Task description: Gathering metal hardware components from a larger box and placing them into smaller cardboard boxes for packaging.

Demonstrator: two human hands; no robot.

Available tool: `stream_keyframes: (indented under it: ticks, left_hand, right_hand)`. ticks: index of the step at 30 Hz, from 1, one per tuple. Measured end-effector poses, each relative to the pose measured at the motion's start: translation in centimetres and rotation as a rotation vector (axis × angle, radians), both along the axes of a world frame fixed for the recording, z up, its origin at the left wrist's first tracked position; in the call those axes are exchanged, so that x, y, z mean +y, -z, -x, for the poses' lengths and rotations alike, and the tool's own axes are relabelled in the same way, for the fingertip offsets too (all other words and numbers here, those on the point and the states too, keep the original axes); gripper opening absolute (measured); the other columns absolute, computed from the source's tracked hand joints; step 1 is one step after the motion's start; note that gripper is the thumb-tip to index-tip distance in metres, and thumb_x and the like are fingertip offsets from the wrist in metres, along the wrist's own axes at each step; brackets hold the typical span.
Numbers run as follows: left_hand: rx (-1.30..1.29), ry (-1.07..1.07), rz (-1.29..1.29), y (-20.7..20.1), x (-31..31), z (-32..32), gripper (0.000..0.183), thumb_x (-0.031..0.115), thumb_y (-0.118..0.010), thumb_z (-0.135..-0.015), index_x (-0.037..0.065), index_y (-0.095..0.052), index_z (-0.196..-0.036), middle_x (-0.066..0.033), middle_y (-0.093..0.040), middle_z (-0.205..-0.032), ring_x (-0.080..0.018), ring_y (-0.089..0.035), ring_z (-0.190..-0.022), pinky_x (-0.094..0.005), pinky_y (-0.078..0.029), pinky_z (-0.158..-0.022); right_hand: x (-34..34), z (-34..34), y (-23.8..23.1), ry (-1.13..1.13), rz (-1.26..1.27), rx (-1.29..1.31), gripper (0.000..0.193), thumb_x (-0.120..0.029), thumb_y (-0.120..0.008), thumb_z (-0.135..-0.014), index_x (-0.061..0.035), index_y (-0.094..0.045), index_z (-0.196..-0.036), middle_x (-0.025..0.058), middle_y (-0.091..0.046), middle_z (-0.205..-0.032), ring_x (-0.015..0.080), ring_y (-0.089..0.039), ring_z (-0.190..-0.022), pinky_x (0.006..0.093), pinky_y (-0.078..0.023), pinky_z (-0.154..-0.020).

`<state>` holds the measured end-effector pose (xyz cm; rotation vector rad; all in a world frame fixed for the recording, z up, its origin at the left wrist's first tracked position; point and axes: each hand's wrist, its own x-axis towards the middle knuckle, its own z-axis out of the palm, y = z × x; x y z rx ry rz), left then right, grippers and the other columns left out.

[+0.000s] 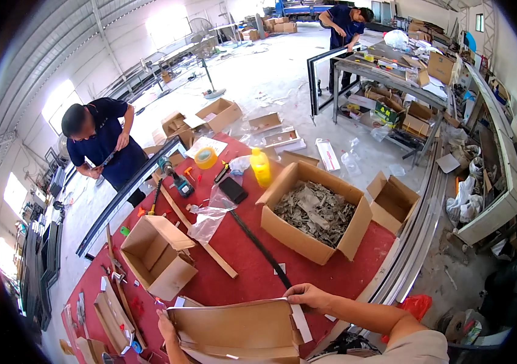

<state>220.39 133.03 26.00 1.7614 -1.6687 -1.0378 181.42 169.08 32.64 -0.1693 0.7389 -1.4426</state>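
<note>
Close to me, at the near edge of the red table point(234, 242), I hold a long shallow cardboard box point(240, 330) by its two ends. Its inside faces up toward me, bare brown card with a small white piece near the lower rim. My left hand point(167, 327) grips the left end, mostly behind the wall. My right hand point(309, 297) pinches the far right corner, by a white flap. Just beyond it, a black strip point(261, 246) runs across the table. An upright box with open flaps point(158, 258) stands to the left.
A carton full of grey metal pieces point(316, 209) stands right of centre, beside a yellow bottle point(260, 167). A cordless drill point(176, 179), tape roll point(205, 158) and black phone point(233, 190) lie farther back. One co-worker point(103, 142) stands left, another point(344, 30) at a far bench.
</note>
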Motion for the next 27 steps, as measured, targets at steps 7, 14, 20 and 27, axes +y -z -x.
stream_keyframes:
  ticks: [7,14,20,27]
  left_hand:
    - [-0.391,0.009,0.315,-7.0,5.1,4.0,0.059,0.054,-0.034,-0.094,-0.001,-0.054,-0.086,-0.0211,-0.057,-0.072,-0.0389,-0.057,-0.069,-0.0464,-0.041,-0.064]
    - [-0.273,0.066,0.346,-11.7,4.9,6.4,0.059,0.053,-0.036,-0.094,0.0,-0.055,-0.076,-0.0127,-0.054,-0.065,-0.0243,-0.052,-0.061,-0.0365,-0.041,-0.06]
    - [0.479,0.021,-0.277,-11.4,3.1,4.5,0.054,0.057,-0.039,-0.092,0.009,-0.064,-0.093,-0.0029,-0.061,-0.078,-0.0147,-0.056,-0.074,-0.0307,-0.046,-0.072]
    - [0.712,0.052,-0.422,-15.4,4.6,6.0,0.054,0.058,-0.04,-0.091,0.008,-0.061,-0.094,-0.0021,-0.06,-0.081,-0.0145,-0.055,-0.075,-0.0288,-0.045,-0.075]
  right_hand:
    - [-0.8,2.5,-4.6,0.19,0.16,1.448,0.026,-0.02,-0.066,-0.082,-0.0067,-0.065,-0.104,0.0118,-0.064,-0.09,0.0261,-0.062,-0.085,0.0317,-0.049,-0.076]
    - [-2.0,0.9,-4.3,-0.072,0.065,1.859,0.025,-0.026,-0.058,-0.087,-0.0065,-0.063,-0.103,0.0116,-0.063,-0.082,0.0243,-0.062,-0.079,0.0334,-0.049,-0.071]
    - [-2.9,2.2,-2.6,-0.042,0.054,0.721,0.028,-0.026,-0.052,-0.093,-0.0041,-0.06,-0.11,0.0058,-0.063,-0.096,0.0114,-0.057,-0.09,0.0278,-0.045,-0.08]
    - [-2.8,2.4,-3.1,-0.164,-0.009,1.32,0.024,-0.021,-0.056,-0.087,-0.004,-0.059,-0.103,0.0064,-0.063,-0.095,0.0191,-0.059,-0.092,0.0327,-0.047,-0.077]
